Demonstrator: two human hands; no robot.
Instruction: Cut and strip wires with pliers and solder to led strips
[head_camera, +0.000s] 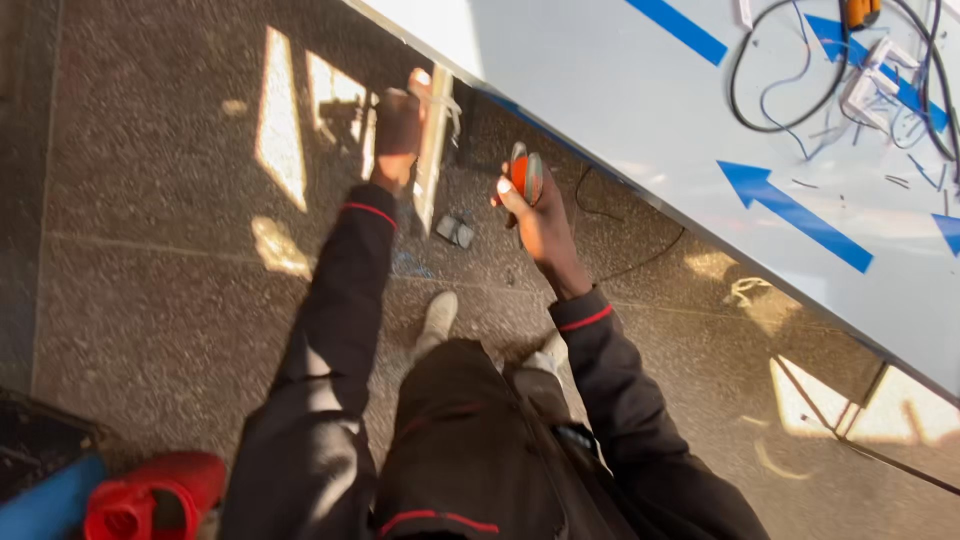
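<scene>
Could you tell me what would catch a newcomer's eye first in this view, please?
Probably the pale table slanting across the upper right, marked with blue tape arrows and strewn with black cable. Next, at centre, the right hand gripping an orange-handled tool, while the left hand holds a pale strip at the table's edge. A red container lies bottom left on the floor.

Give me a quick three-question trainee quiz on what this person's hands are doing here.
1. True or false: the right hand holds an orange-handled tool.
2. What does the left hand grip: (a) a cable, (b) a pale strip, (c) a red container?
3. What colour are the arrows on the table?

Key: 1. True. 2. b; the strip stands near the table edge. 3. Blue.
</scene>
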